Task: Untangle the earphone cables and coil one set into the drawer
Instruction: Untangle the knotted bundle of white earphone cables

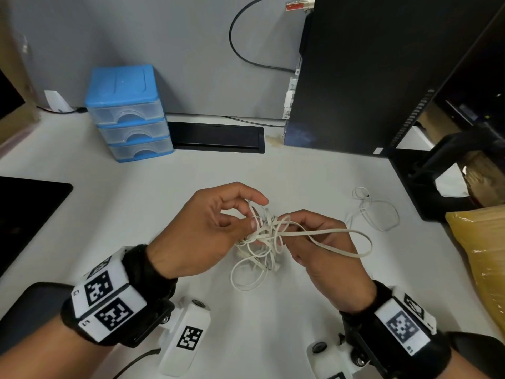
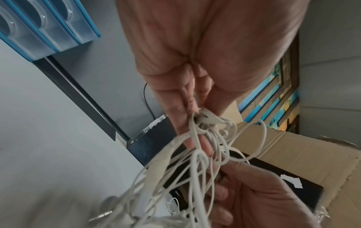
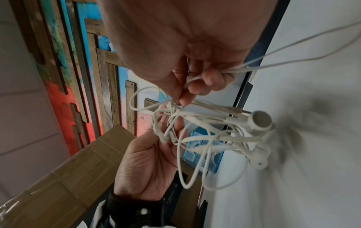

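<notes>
Earphone tangle [image 1: 262,236] | pinched in left grip [image 1: 202,231], right grip [image 1: 322,247] | above bare desk [image 1: 164,214] mid-span

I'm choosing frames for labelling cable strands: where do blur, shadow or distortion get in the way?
Head view: sharp on the tangled earphone cables between the left hand and right hand, though the wide-angle lens bends the desk edges. Left wrist view: the lower strands smear with motion blur. Right wrist view: the earbud is crisp, and a dark streaked shadow lies beside it.
</notes>
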`<state>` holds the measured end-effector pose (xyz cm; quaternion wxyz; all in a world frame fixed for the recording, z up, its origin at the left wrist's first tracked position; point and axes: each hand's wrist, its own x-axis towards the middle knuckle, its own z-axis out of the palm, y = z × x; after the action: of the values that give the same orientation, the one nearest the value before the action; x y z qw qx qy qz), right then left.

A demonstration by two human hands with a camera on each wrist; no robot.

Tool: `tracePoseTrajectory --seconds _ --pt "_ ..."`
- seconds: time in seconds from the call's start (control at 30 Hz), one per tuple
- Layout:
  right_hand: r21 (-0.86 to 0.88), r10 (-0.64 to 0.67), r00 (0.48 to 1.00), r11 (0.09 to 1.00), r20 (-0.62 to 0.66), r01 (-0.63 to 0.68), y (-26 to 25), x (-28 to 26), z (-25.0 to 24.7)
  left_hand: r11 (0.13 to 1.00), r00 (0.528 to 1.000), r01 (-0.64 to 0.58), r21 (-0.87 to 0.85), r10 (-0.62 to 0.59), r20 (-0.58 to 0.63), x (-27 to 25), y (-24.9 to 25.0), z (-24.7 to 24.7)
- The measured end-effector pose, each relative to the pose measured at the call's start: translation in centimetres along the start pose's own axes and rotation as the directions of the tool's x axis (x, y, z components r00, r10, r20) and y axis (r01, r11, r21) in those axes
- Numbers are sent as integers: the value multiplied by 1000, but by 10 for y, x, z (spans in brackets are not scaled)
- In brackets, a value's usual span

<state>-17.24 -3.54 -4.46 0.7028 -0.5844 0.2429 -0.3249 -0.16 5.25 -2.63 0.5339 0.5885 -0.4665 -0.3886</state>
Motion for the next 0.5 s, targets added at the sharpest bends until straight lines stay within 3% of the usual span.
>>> tracePoseTrajectory --seconds 0.5 --pt "-57 15 999 998 -28 -16 -1 -5 5 999 999 -37 13 37 -3 -6 8 7"
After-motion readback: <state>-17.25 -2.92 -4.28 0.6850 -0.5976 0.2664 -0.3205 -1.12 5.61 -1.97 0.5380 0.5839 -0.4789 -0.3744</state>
